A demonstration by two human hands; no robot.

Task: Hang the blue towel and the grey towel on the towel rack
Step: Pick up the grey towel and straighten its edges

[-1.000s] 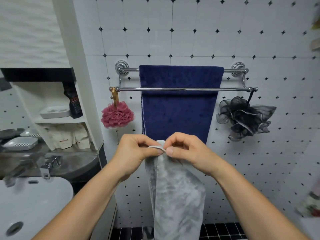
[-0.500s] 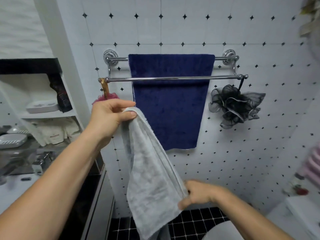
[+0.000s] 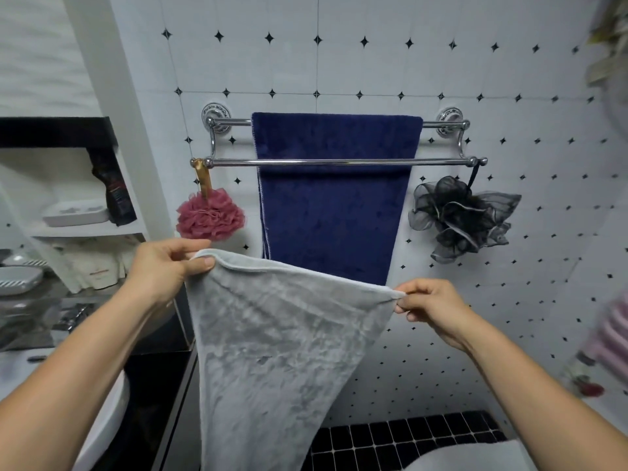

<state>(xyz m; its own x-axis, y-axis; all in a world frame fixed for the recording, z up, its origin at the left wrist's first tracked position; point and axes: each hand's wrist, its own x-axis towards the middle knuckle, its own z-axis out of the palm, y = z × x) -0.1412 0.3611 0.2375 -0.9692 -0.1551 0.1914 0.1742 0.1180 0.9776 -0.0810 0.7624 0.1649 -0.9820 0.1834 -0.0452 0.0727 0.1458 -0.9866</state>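
Note:
The blue towel (image 3: pixel 331 202) hangs over the rear bar of the chrome double towel rack (image 3: pixel 339 161) on the tiled wall, draped behind the bare front bar. Below and in front of it I hold the grey towel (image 3: pixel 278 348) spread by its top edge. My left hand (image 3: pixel 168 266) pinches the top left corner, just under the pink sponge. My right hand (image 3: pixel 433 305) pinches the top right corner, lower than the left. The grey towel hangs down freely and hides the blue towel's bottom edge.
A pink bath sponge (image 3: pixel 210 219) hangs from the rack's left end and a black one (image 3: pixel 458 219) from its right end. White shelves (image 3: pixel 81 229) with a soap dish and a dark tube stand at left above a sink (image 3: pixel 108 413). Black floor tiles (image 3: pixel 407 436) lie below.
My right hand rose from the grey towel's lower edge to its top right corner, so the towel is now stretched wide between both hands. My left hand sank a little.

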